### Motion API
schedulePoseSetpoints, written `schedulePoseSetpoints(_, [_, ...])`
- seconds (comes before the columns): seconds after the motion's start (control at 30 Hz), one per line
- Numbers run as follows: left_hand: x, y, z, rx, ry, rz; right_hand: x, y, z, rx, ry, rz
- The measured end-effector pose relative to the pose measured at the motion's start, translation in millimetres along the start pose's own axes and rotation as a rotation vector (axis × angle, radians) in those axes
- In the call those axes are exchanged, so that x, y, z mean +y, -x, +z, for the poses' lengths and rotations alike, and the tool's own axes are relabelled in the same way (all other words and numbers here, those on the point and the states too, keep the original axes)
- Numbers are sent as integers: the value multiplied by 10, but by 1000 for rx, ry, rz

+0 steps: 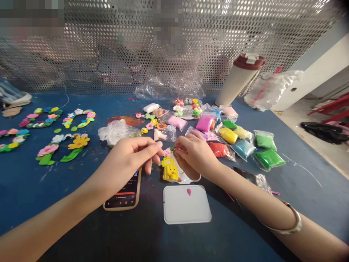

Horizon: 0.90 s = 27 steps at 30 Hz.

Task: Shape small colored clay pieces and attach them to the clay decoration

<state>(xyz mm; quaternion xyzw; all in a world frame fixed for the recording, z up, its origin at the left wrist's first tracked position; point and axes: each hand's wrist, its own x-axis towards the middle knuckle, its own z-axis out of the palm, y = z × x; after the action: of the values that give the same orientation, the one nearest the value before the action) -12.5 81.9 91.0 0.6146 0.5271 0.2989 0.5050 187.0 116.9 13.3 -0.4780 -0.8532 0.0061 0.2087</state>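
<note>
Over a phone (123, 196), my left hand (133, 154) has its thumb pressed to its forefinger; anything between them is too small to name. My right hand (196, 151) has its fingers closed at the upper edge of a small white frame (188, 178), beside a green and magenta bit of clay (172, 149). What those fingers grip is partly hidden. The frame carries a yellow clay figure with a smiling face (170, 171), a yellow clay flower (167, 161) and a pink clay piece (167, 152). Nearer me lies a white board (187, 209) bearing a magenta clay blob (189, 191).
Several bags of coloured clay, among them a green one (269, 159) and a red one (219, 149), lie to the right. Clay-flower frames (77, 118) are on the left. A tumbler (237, 80) stands at the back, before a perforated metal panel (114, 54).
</note>
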Motion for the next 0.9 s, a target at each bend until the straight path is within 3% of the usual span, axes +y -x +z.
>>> schedulePoseSetpoints(0.23, [-6, 3, -3, -7, -5, 6, 24, -12, -14, -10, -57, 24])
schedulePoseSetpoints(0.5, [-63, -17, -68, 10, -13, 39, 123, -33, -327, 5, -172, 124])
schedulePoseSetpoints(0.73, [-66, -38, -52, 20, -30, 20, 145, -36, -235, -59, -199, 112])
schedulePoseSetpoints(0.9, [-86, -60, -71, 50, -71, 39, 186, -43, -331, -10, -190, 154])
